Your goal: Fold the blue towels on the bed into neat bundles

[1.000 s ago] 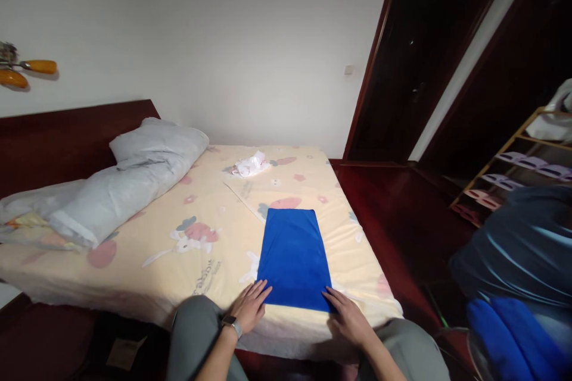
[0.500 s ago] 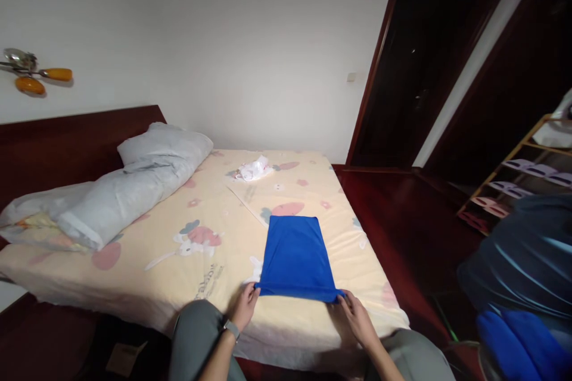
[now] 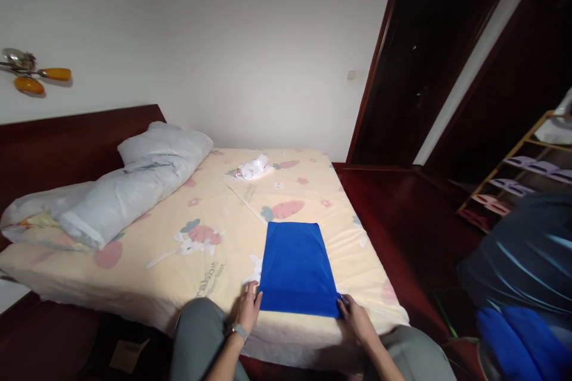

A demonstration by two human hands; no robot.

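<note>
A blue cloth (image 3: 295,259) lies flat on the bed in front of me, with a folded band along its near edge. It looks like a folded garment, but its exact kind does not show. My left hand (image 3: 248,309), with a watch on the wrist, has its thumb and fingers closed at the cloth's near left edge. At the near right corner, my right hand (image 3: 355,315) pinches the band. The fingertips of both hands are partly hidden by the fabric.
The bed (image 3: 170,277) has a rabbit-and-carrot sheet. A crumpled white plastic bag (image 3: 254,168) lies farther back, and a bagged grey quilt (image 3: 143,184) is at the headboard. More blue fabric (image 3: 521,339) and a dark draped shape (image 3: 522,256) stand right, before a shoe rack (image 3: 513,158).
The cloth's near edge has come closer to me, and its folded band is wider and flatter. Its far edge has also slid slightly nearer. Both hands stay at its sides.
</note>
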